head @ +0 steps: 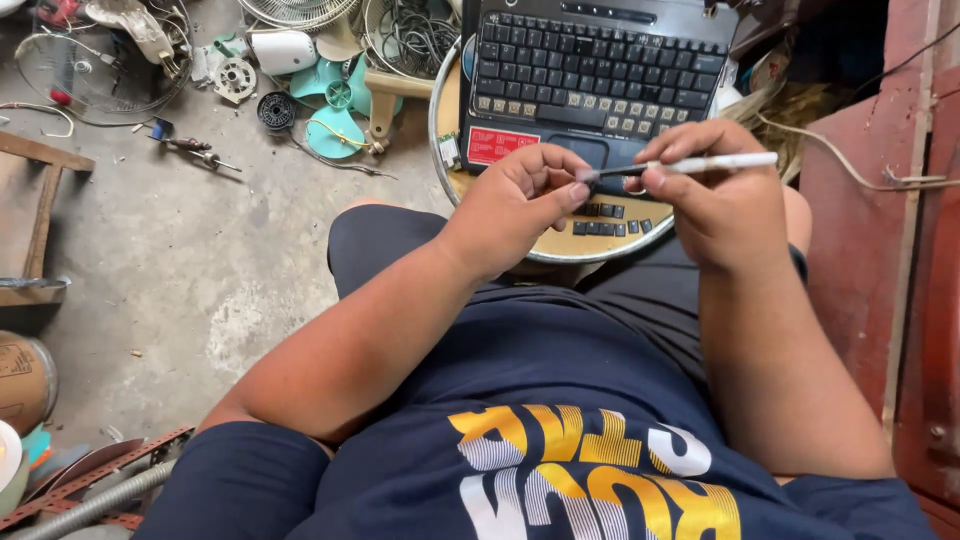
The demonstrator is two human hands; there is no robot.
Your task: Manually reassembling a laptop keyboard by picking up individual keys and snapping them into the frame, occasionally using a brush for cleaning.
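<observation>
My right hand (pixel 718 195) grips a thin white-handled tool (pixel 700 163) held sideways, its dark tip pointing left. My left hand (pixel 520 195) pinches something small at that tip; the piece itself is too small to make out. Both hands hover over the front edge of a black laptop keyboard base (pixel 600 70) with several keycaps removed. The base rests on a round stool top (pixel 590 245) between my knees. A few loose black keycaps (pixel 605 222) lie on the stool just below my hands.
Fan parts litter the concrete floor at top left: a teal fan blade (pixel 335 105), wire guards (pixel 95 65), a white motor housing (pixel 282 48). A wooden frame (pixel 35 200) stands at left. A red metal door (pixel 905 250) runs along the right.
</observation>
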